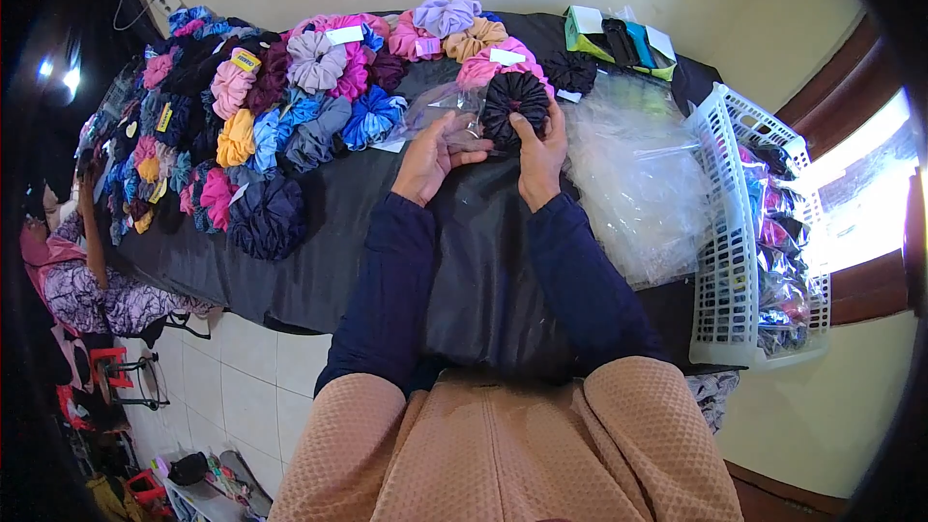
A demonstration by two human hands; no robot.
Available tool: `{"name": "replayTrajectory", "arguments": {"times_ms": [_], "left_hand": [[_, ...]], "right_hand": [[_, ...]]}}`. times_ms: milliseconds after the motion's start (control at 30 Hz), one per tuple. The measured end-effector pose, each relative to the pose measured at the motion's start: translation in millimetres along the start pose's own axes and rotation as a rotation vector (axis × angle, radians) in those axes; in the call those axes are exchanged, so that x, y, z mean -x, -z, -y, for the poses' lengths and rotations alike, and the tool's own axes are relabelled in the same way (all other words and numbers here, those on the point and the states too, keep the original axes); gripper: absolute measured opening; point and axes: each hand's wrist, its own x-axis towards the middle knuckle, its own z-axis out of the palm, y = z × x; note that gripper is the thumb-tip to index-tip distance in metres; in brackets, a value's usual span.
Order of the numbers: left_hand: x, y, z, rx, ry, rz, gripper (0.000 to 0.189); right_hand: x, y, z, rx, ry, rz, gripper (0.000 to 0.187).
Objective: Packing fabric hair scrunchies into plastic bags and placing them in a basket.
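My right hand (542,156) grips a black fabric scrunchie (516,107) from its right side, thumb on its front. At its lower left, my left hand (437,159) holds a clear plastic bag (453,112), its fingertips close to the scrunchie. Just behind these lies a pink scrunchie (493,61) with a white tag; another black scrunchie (570,71) lies to its right. Many coloured scrunchies are heaped to the left, among them a blue one (373,116) and a large navy one (267,219). A stack of clear plastic bags (638,188) lies right of my right hand.
A white plastic basket (725,232) of bagged scrunchies stands at the right table edge. A green and white box (591,43) with dark and teal items is at the back right. Another person (80,283) is at the far left, beside the black-covered table (319,290).
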Motion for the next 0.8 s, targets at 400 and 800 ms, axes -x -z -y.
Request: {"name": "replayTrajectory", "arguments": {"times_ms": [400,800], "left_hand": [[-0.3,-1.6,3.0,-0.044,0.029,0.02,0.049],[-3.1,-6.3,9.2,-0.024,-0.052,-0.043,0.052]], "right_hand": [[2.5,-2.6,0.7,0.151,0.05,-0.046,0.056],[6.6,-1.5,0.3,0.362,0.037,-0.04,0.039]]}}
